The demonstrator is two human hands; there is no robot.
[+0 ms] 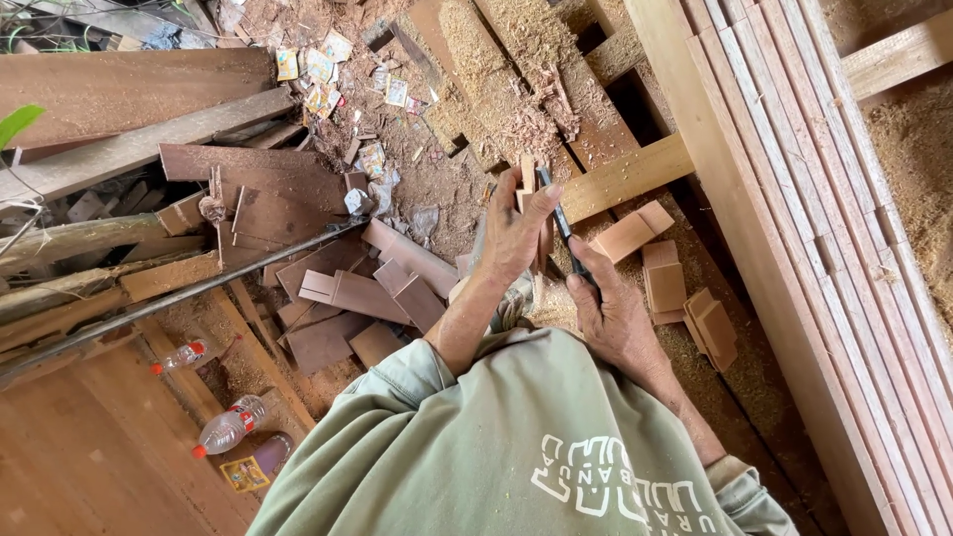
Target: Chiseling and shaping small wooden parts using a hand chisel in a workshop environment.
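Head view, looking down over a green shirt (526, 447) to a sawdust-covered floor (437, 179). Left hand (518, 233) clenched around a small upright wooden block (527, 171), held out in front of the body at centre frame. Right hand (608, 310) grasping a dark, slim tool (562, 223), its tip laid against the block's right side; kind of tool not clear. Just right of the hands, a few cut wooden blocks (663, 276) lie on the floor. Long stacked planks (794, 199) run along the right. Scrap boards (338, 288) piled left of the hands. Two plastic bottles (223, 429) near left, on the wood floor.
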